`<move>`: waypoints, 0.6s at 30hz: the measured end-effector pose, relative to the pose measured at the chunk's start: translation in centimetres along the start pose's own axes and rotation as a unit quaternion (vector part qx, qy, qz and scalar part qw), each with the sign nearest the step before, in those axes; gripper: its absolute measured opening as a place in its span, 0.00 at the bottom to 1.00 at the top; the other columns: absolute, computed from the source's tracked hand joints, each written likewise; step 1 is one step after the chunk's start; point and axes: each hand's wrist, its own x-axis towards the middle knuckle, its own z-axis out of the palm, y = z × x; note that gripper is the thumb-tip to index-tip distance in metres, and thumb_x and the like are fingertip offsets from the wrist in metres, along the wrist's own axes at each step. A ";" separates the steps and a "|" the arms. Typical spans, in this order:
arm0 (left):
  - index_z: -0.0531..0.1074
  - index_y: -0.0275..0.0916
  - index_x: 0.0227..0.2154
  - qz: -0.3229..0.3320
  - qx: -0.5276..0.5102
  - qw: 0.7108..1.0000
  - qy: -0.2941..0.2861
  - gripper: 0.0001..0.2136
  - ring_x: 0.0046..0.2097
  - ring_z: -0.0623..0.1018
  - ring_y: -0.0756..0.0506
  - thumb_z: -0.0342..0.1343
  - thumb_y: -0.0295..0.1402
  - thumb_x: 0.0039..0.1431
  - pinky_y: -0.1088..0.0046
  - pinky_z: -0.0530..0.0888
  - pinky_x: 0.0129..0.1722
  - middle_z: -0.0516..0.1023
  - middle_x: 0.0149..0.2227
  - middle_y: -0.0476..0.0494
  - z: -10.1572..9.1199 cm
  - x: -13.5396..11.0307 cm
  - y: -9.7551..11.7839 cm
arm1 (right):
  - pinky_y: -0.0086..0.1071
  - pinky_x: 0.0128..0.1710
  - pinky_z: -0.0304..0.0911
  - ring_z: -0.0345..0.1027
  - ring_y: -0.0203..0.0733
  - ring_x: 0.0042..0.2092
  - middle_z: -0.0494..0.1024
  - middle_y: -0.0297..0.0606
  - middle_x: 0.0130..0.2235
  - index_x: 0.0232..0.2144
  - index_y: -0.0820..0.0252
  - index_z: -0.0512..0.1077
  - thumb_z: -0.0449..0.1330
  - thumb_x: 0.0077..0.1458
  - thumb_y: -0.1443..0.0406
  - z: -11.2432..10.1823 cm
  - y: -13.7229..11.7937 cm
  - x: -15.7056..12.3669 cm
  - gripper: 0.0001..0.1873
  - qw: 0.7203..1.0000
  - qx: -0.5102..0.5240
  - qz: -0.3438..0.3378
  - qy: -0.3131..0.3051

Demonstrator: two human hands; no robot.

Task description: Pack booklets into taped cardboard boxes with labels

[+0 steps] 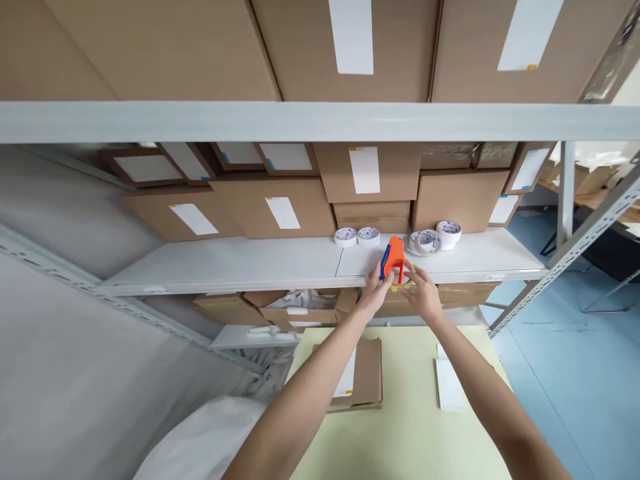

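An orange and blue tape dispenser (395,252) is up in front of the shelf edge, with my left hand (374,291) closed on its lower left side. My right hand (425,293) pinches the rim of a clear, yellowish roll of tape (410,272) at the dispenser's right side. Whether the roll is seated fully on the dispenser I cannot tell. Behind my hands, white tape rolls (369,235) stand on the shelf to the left, and more white and clear rolls (429,241) are grouped to the right.
Labelled cardboard boxes (283,210) line the grey metal shelf (240,263), with more above and below. Under my arms is a pale yellow table (405,427), bearing a flat cardboard box (367,373) and white cards (450,385). A shelf upright (567,193) stands at right.
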 end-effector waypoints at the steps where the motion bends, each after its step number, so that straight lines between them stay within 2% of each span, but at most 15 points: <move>1: 0.66 0.45 0.57 -0.011 0.014 1.000 0.000 0.30 0.63 0.64 0.38 0.58 0.51 0.54 0.60 0.63 0.61 0.67 0.58 0.37 0.2 1.5 -0.3 | 0.49 0.55 0.66 0.69 0.53 0.55 0.71 0.49 0.56 0.49 0.55 0.74 0.66 0.50 0.64 0.6 0.6 1.2 0.21 1.000 0.001 0.008 -0.009; 5: 0.58 0.40 0.63 -0.055 0.067 0.996 0.010 0.37 0.69 0.52 0.36 0.54 0.54 0.56 0.58 0.51 0.67 0.60 0.65 0.34 0.5 5.6 -2.1 | 0.47 0.54 0.66 0.70 0.54 0.54 0.72 0.51 0.56 0.51 0.58 0.73 0.65 0.52 0.63 2.1 2.4 4.2 0.22 0.999 -0.002 0.010 -0.052; 8: 0.55 0.40 0.65 -0.059 0.056 0.997 0.007 0.38 0.70 0.46 0.37 0.52 0.56 0.57 0.58 0.46 0.68 0.55 0.68 0.37 0.7 6.9 -3.1 | 0.47 0.55 0.65 0.68 0.55 0.55 0.71 0.54 0.56 0.52 0.62 0.72 0.64 0.54 0.62 2.3 3.4 5.3 0.23 0.997 -0.017 -0.015 -0.074; 10: 0.55 0.42 0.64 -0.043 0.031 0.998 -0.013 0.37 0.70 0.47 0.38 0.51 0.56 0.57 0.59 0.46 0.68 0.54 0.68 0.40 1.0 7.2 -3.5 | 0.47 0.56 0.63 0.67 0.56 0.57 0.70 0.56 0.57 0.54 0.64 0.70 0.62 0.55 0.62 2.4 4.1 5.8 0.24 0.997 -0.031 -0.021 -0.073; 13: 0.52 0.41 0.66 -0.033 0.013 0.998 -0.049 0.38 0.70 0.51 0.39 0.50 0.56 0.58 0.60 0.50 0.68 0.52 0.69 0.39 1.5 6.9 -3.5 | 0.50 0.56 0.62 0.62 0.58 0.61 0.67 0.57 0.60 0.59 0.64 0.64 0.59 0.58 0.63 2.6 4.4 6.2 0.28 0.996 -0.051 -0.015 -0.073; 15: 0.50 0.40 0.66 -0.023 0.032 0.998 -0.053 0.39 0.70 0.52 0.39 0.50 0.56 0.58 0.59 0.51 0.67 0.50 0.70 0.37 1.2 5.9 -3.6 | 0.54 0.57 0.60 0.54 0.59 0.65 0.62 0.57 0.63 0.64 0.63 0.56 0.56 0.59 0.63 2.7 4.0 5.8 0.32 0.996 -0.056 -0.004 -0.064; 18: 0.53 0.42 0.65 0.047 0.089 0.995 -0.022 0.37 0.69 0.53 0.38 0.52 0.54 0.57 0.58 0.50 0.68 0.52 0.69 0.39 -1.4 2.6 -4.8 | 0.57 0.59 0.55 0.41 0.58 0.69 0.49 0.55 0.69 0.67 0.60 0.45 0.53 0.61 0.61 2.8 2.8 2.5 0.36 0.999 -0.046 0.012 -0.009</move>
